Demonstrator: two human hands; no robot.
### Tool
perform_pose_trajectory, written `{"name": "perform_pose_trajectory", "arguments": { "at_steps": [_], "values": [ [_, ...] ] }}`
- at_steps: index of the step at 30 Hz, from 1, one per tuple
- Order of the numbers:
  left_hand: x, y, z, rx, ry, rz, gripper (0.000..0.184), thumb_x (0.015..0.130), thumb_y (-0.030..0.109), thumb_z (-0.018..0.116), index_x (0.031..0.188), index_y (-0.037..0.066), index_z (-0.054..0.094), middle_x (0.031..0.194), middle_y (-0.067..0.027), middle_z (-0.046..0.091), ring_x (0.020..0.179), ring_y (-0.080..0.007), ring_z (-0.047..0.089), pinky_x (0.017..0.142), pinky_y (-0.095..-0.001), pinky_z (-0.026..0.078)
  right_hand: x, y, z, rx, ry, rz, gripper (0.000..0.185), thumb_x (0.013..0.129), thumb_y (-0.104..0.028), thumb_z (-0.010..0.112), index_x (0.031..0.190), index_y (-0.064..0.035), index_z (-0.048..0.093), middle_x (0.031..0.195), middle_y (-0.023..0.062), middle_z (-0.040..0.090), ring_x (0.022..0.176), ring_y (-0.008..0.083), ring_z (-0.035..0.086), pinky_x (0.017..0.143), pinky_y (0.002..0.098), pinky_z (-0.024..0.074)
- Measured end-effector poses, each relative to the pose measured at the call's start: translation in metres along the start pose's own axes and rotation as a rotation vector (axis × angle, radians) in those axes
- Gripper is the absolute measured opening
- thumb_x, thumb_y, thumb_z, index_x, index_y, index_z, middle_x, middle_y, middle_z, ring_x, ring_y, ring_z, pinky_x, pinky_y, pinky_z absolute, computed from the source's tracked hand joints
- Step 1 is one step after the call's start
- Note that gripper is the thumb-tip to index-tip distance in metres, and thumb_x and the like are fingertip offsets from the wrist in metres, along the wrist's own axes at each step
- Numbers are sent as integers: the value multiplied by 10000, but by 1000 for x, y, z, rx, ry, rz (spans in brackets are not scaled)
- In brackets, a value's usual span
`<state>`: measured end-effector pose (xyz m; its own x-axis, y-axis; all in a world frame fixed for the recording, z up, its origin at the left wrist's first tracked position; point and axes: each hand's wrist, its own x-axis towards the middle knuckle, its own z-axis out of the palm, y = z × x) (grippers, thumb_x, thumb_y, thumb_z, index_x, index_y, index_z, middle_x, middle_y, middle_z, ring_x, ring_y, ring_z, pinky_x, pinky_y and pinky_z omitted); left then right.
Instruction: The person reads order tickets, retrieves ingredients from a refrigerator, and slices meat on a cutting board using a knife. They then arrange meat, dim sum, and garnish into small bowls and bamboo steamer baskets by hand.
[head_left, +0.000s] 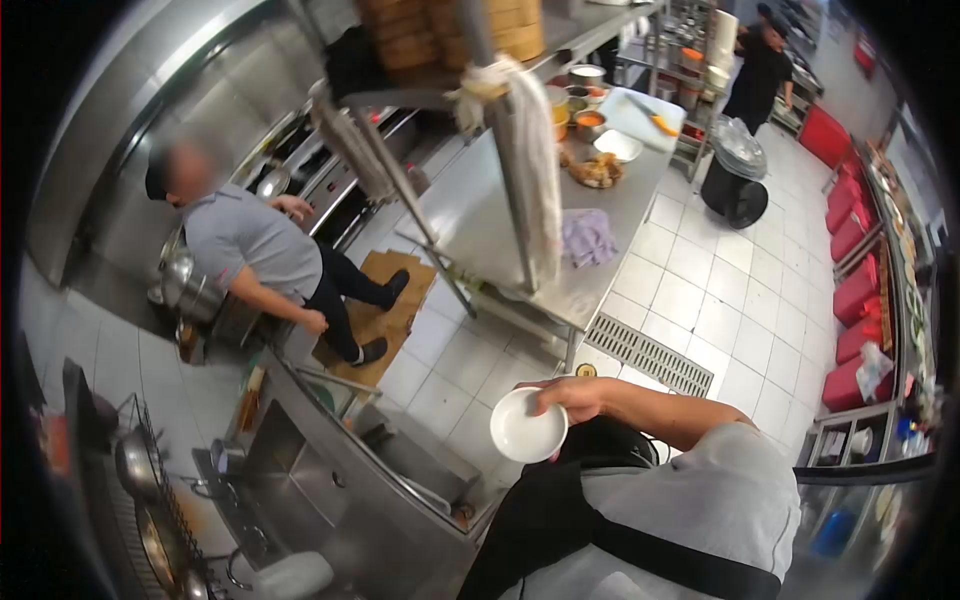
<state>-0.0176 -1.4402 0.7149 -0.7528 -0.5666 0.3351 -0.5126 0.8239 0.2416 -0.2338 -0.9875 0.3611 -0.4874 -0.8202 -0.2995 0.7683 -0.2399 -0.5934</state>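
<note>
A small white bowl (528, 425) is in my right hand (572, 398), my thumb over its rim and my other fingers partly hidden beneath it. No food shows inside. My bare forearm reaches in from the right, above my grey shirt and black apron. The bowl is held above floor level, between the steel sink unit (345, 535) and the steel worktable (480, 230). My left hand does not show.
A person in grey (260, 240) stands by the stove at left; another in black (760, 75) is far back. The worktable bears a purple cloth (588, 238), a knife (655, 117) and a cutting board (640, 108). A black bin (728, 190) and floor drain (650, 355) are right.
</note>
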Motion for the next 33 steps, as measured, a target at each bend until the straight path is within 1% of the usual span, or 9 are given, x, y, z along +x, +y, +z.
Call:
{"name": "perform_pose_trajectory", "arguments": {
  "at_steps": [2, 3, 4, 7, 15, 19, 23, 26, 33],
  "values": [
    [-1, 66, 43, -473, -202, 397, 660, 879, 352, 648, 1373, -12, 403, 1301, -231, 512, 1163, -358, 527, 974, -431, 433, -36, -10, -16, 55, 36, -48, 625, 817, -145, 574, 1371, -78, 294, 1252, 198, 441, 1070, 378, 562, 745, 589, 557],
    [9, 83, 72, -685, -279, 546, 666, 873, 322, 655, 1417, 63, 373, 1342, -160, 504, 1212, -389, 485, 1042, -412, 373, -48, -15, -21, 80, 48, -67, 609, 829, -152, 576, 1363, -71, 296, 1250, 206, 441, 1062, 388, 567, 736, 604, 556],
    [24, 124, 103, -784, -226, 683, 903, 752, 488, 723, 1385, -41, 356, 1315, -219, 493, 1245, -301, 474, 1040, -418, 356, -52, -22, -19, 41, 80, -100, 563, 857, -164, 572, 1346, -50, 318, 1218, 202, 486, 1053, 375, 579, 753, 590, 558],
    [21, 260, 132, -869, -151, 1016, 1014, 608, 457, 827, 1377, -28, 379, 1326, -205, 490, 1254, -308, 464, 1020, -412, 379, -78, -44, -45, 28, 192, -185, 536, 871, -157, 569, 1331, -19, 331, 1178, 206, 532, 1022, 360, 603, 770, 576, 561],
    [-19, 552, 178, -938, 87, 1577, 650, 798, 292, 725, 1309, -22, 474, 1309, -171, 518, 1215, -271, 494, 1049, -384, 353, -217, -124, -180, -26, 570, -480, 453, 908, -100, 505, 1323, -14, 344, 1169, 194, 543, 952, 324, 634, 685, 492, 605],
    [-35, 646, 202, -744, 318, 1505, 580, 781, 231, 744, 1271, 9, 527, 1302, -130, 526, 1204, -247, 500, 1000, -368, 409, -239, -174, -300, -213, 761, -482, 439, 910, -102, 494, 1320, -64, 343, 1174, 189, 513, 1004, 368, 602, 643, 538, 597],
    [26, 715, 184, -826, 474, 1093, 523, 804, 247, 716, 1236, 4, 548, 1223, -176, 563, 1131, -286, 547, 951, -361, 435, -164, -204, -407, -301, 737, -370, 455, 899, -130, 507, 1315, -65, 334, 1201, 201, 485, 997, 409, 583, 599, 564, 582],
    [86, 751, 168, -732, 340, 866, 678, 819, 360, 711, 1322, -18, 456, 1244, -204, 530, 1134, -243, 541, 961, -331, 428, -109, -228, -425, -581, 722, -285, 493, 851, -158, 584, 1284, -23, 389, 1170, 226, 507, 981, 382, 589, 784, 471, 546],
    [180, 825, 185, -692, 14, 572, 845, 741, 537, 705, 1232, -118, 496, 1053, -246, 632, 1021, -289, 614, 872, -356, 478, -40, -231, -450, -1337, 1008, -395, 483, 826, -208, 622, 1234, 1, 469, 1129, 312, 544, 985, 450, 564, 865, 457, 481]
  ]
}}
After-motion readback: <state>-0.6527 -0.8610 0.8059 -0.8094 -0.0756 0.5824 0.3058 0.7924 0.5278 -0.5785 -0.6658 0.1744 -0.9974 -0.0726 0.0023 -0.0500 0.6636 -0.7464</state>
